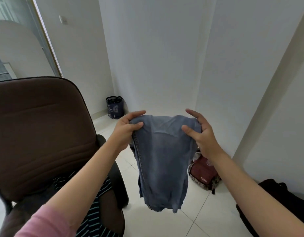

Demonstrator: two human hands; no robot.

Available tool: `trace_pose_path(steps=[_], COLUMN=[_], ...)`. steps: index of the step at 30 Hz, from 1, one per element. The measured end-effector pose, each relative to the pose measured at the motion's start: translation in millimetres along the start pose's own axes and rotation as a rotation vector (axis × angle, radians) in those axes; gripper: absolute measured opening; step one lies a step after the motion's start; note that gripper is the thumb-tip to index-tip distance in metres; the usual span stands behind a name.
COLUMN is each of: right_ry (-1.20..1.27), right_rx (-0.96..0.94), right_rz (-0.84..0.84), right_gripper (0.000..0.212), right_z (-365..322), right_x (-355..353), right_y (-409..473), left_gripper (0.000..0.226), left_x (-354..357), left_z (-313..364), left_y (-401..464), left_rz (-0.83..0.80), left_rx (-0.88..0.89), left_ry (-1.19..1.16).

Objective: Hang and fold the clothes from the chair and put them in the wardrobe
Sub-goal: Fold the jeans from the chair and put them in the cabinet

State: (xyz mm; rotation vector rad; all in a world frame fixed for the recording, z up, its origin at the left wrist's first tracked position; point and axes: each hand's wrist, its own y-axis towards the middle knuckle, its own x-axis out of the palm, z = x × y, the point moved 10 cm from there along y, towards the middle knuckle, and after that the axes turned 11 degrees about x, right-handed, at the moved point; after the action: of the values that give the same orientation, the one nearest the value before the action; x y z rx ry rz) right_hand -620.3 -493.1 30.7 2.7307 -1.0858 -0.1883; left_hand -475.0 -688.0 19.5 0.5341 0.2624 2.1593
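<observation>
Both grips pinch the folded jeans (162, 156) up top, left hand (126, 130) and right hand (201, 134) held level, arms outstretched.

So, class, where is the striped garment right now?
The striped garment lies on the seat of the brown chair, lower left of the head view, under the left forearm.

Both hands, left hand (126, 127) and right hand (201, 132), pinch folded blue jeans (162, 159) beside the brown chair (40, 127).

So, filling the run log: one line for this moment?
jeans | held up, both hands, left hand, right hand | striped garment on chair
</observation>
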Motion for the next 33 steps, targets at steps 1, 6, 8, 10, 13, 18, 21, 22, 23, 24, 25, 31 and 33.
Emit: trace_pose_path(steps=[1, 6, 8, 10, 13, 18, 21, 22, 23, 24, 25, 31, 33], right_ry=[-0.084, -0.198, -0.179, -0.163, -0.133, -0.172, -0.313, -0.342, -0.361, -0.360, -0.332, -0.020, -0.004], right_rx=[-0.022, -0.100, -0.142, -0.181, -0.217, -0.208, -0.215, -0.212, -0.211, -0.219, -0.248, -0.360, -0.400], right_rz=[-0.040, 0.152, 0.224, 0.257, 0.243, 0.277, 0.355, 0.364, 0.356, 0.336, 0.312, 0.335, 0.358], right_gripper=[0.046, 0.032, 0.028, 0.026, 0.026, 0.032, 0.038, 0.039, 0.041, 0.044, 0.046, 0.034, 0.031], right_z=[-3, -27, -39, -48, -58, -53, -51, -51, -53, -56, -62, -99, -111], right_x=[5, -21, -31, -35, -31, -28, -26, -24, -20, -15, -12, -22, -25], right_y=[0, 2, 2, 3, 0, -7, -11, -10, -10, -9, -10, -9, -9], left_gripper=[0.036, 0.038, 0.039, 0.038, 0.039, 0.035, 0.019, 0.016, 0.016, 0.017, 0.018, 0.032, 0.034], left_x=[2, 10, 20, 29, 32, 36, 36, 35, 32, 29, 25, 6, 7], left_z=[4, 17, 36, 56, 78, 92, 98, 100, 103, 106, 108, 94, 101], left_y=[4, 19, 27, 36, 45, 47, 48, 48, 48, 47, 45, 35, 29], left_rz=[-0.011, -0.153, -0.239, -0.275, -0.245, -0.244, -0.275, -0.271, -0.246, -0.204, -0.154, 0.018, 0.097], left_rx=[0.013, 0.072, 0.160, 0.238, 0.301, 0.288, 0.281, 0.285, 0.290, 0.297, 0.298, 0.158, 0.206], left_ry=[0.004, 0.310, 0.461, 0.577, 0.654, 0.676, 0.734, 0.734, 0.717, 0.673, 0.611, 0.227, 0.222])
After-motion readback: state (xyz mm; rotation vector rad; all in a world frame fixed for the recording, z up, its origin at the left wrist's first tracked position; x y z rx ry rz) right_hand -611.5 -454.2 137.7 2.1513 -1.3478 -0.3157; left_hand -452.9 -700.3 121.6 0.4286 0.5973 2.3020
